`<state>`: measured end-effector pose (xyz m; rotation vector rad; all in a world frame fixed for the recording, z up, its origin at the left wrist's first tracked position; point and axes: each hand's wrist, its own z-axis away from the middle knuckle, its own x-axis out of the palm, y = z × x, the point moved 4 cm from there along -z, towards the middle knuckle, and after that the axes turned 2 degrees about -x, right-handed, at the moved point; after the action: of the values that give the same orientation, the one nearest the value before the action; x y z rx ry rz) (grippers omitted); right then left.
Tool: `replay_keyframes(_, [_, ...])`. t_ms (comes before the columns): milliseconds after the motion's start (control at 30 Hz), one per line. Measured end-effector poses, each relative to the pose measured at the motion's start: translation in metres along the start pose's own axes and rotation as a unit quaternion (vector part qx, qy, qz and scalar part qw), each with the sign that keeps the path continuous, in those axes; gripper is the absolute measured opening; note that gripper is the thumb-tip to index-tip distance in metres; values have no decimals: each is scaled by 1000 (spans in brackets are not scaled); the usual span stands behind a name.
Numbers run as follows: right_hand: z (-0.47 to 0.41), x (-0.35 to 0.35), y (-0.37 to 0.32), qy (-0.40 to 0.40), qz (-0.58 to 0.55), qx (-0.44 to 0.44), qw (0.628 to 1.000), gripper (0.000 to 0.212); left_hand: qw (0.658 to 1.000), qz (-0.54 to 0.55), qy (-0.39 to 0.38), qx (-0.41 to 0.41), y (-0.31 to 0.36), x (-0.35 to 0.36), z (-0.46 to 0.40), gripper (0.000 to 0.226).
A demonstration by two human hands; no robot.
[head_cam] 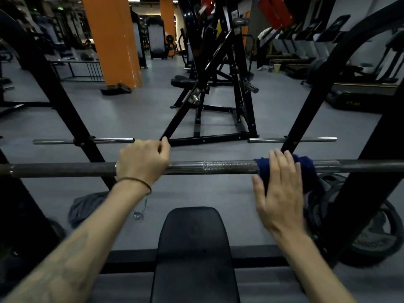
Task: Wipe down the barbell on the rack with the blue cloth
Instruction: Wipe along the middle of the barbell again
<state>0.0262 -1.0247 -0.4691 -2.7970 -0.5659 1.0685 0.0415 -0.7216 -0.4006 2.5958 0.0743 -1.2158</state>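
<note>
Head view. Grey gym floor [135, 119], orange pillars [113, 40], black plate-loaded machine [214, 88] at centre, treadmills [358, 92] at far right. Black bench pad [194, 248] at lower centre; spring collar [140, 212] and dark crumpled fabric [85, 207] on the floor to its left; weight plate [376, 235] at lower right, lettering on it blurred. Barbell [227, 167] horizontal across the black rack uprights [72, 119]: dull dark outer lengths, chrome centre with a knurled band. Left hand [142, 164] over the bar, fingers curled round it, thin band at the wrist. Blue cloth [306, 169] wrapped over the bar at right, dark navy, bunched, hanging below. Right hand [281, 189] flat upon the cloth, fingers straight, pressing rather than gripping. Treadmill base marking gold, unreadable.
</note>
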Motion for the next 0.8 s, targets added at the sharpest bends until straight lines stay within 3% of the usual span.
replay_keyframes(67, [3, 10, -32, 12, -33, 49, 998, 72, 991, 35, 120, 38, 5, -5, 13, 41])
replay_keyframes(133, [3, 26, -84, -13, -60, -41, 997, 75, 978, 48, 162, 120, 7, -6, 14, 32])
replay_keyframes(233, [4, 40, -130, -54, -38, -230, 971, 74, 963, -2, 123, 238, 7, 0, 13, 37])
replay_keyframes(333, [-2, 35, -113, -68, -23, -267, 961, 70, 961, -36, 95, 256, 8, -1, 15, 51])
replay_keyframes(433, [2, 24, -58, -54, -22, -187, 981, 69, 960, -41, 109, 253, 8, -4, 15, 55])
replay_keyframes(533, [11, 12, -19, 13, -15, -73, 997, 68, 959, -55, 134, 243, 9, -4, 17, 56])
replay_keyframes(667, [9, 24, -64, 28, -88, 44, 995, 84, 965, -53, 130, 220, 10, -4, 16, 58])
replay_keyframes(800, [10, 37, -125, -53, -40, -203, 977, 91, 970, -40, 119, 207, 8, -4, 14, 58])
